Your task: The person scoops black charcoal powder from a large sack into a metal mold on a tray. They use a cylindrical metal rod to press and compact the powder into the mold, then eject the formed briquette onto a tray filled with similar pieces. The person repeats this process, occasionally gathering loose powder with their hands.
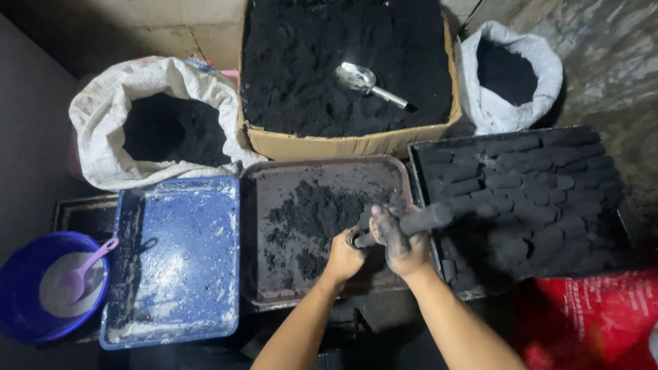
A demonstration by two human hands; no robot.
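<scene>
My right hand [399, 243], blackened with soot, grips a dark tube-shaped press [428, 218] that points up and to the right over the edge of a black tray. My left hand [344, 259] closes on the tube's lower end, over a brown metal tray [255, 226] holding loose black powder [317, 214]. The black tray [419, 156] on the right is filled with several dark pressed cylinders [528, 199] laid in rows.
A cardboard box [343, 142] of black powder holds a metal scoop [367, 82]. White sacks of powder stand at back left [103, 116] and back right [480, 103]. A blue tray [178, 260] and a blue bowl [20, 301] with a purple spoon [89, 267] sit left. Red sack [603, 315] at right.
</scene>
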